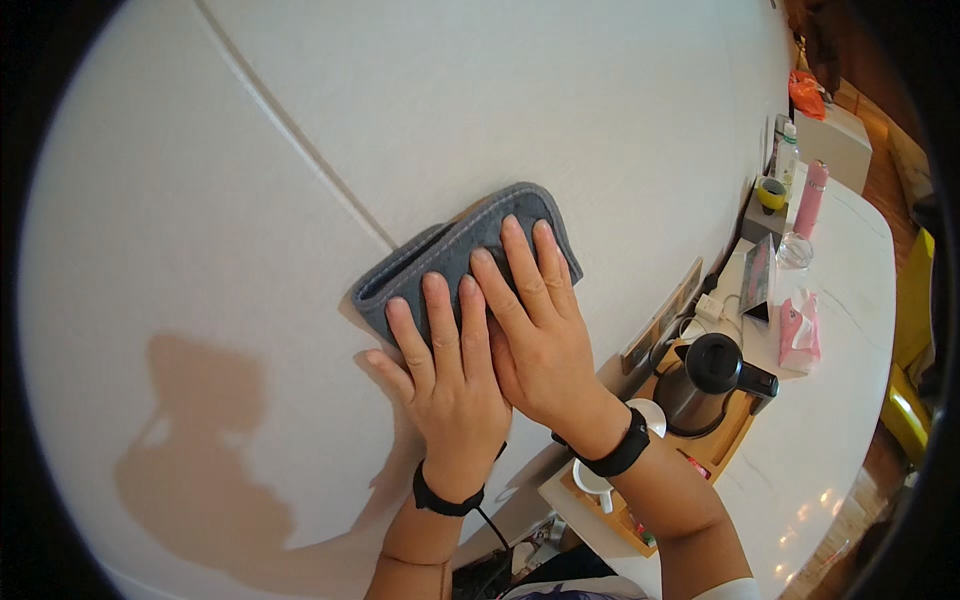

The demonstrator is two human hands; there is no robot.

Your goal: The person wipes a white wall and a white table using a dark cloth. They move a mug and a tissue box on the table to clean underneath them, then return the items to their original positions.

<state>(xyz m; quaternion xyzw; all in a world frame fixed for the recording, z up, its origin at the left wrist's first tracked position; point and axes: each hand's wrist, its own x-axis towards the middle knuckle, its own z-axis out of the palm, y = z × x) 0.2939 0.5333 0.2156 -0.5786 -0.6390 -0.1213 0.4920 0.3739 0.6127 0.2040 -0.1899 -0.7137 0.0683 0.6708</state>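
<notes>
A folded dark grey cloth with stitched edges lies against a white wall. My left hand presses it flat with the fingers spread, the thumb or outermost finger resting off the cloth on the wall. Beside it and partly overlapping, my right hand holds the upper right part of the cloth to the wall. Both wrists wear black bands. The palms and the cloth beneath them are hidden. A thin groove in the wall runs diagonally down to the cloth's upper edge.
At right, a white marble-patterned table meets the wall. On it stand a wooden tray with an electric kettle and white cup, a tissue pack, a pink bottle and yellow tape. A socket panel sits behind.
</notes>
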